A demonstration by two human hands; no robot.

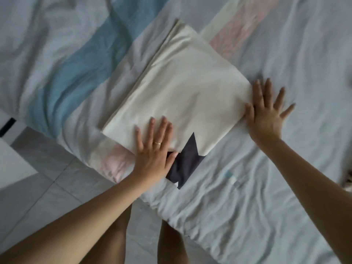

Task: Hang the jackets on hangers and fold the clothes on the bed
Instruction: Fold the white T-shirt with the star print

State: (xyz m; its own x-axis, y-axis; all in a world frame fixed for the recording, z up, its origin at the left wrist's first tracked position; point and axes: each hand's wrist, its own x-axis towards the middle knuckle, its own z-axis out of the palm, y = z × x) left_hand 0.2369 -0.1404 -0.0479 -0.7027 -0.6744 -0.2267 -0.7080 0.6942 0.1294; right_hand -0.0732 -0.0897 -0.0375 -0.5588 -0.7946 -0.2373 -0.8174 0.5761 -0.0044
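Cream fabric, smooth and matte, makes up the folded garment, a neat rectangle lying skewed on the bed close to its near left edge. Several stacked layers show along the garment's left side. At its near edge a dark navy patch with a jagged outline sticks out onto the bed cover. The left hand lies flat on the garment's near edge, fingers straight and close together, thumb beside the navy patch and a thin ring on one finger. The right hand is flat too, its fingers spread. Its thumb side presses the garment's right corner and the other fingers rest on the bed cover. That cover is pale blue-grey and wrinkled, with teal, pink and cream bands. Grey floor tiles show past the bed's left edge.
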